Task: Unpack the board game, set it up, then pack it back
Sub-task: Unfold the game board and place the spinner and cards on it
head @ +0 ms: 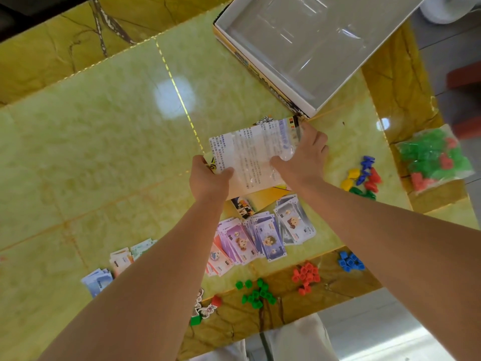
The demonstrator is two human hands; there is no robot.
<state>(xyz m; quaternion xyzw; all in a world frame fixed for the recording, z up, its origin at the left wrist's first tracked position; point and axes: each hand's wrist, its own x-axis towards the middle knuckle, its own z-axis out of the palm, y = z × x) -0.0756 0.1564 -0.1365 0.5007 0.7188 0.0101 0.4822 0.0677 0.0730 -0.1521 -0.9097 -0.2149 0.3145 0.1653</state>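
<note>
I see my left hand (208, 178) and right hand (302, 155) both gripping a white printed paper leaflet (250, 149) over the glossy green marble counter (104, 139).

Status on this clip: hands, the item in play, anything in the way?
Left hand and right hand both grip the printed sheet. Box open beyond it. Play money spread on the near side; nothing between sheet and box.

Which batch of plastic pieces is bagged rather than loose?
The green-and-red batch in the clear bag at the table's right edge. The blue cubes, red cubes, green cubes and mixed pawns all lie loose.
</note>
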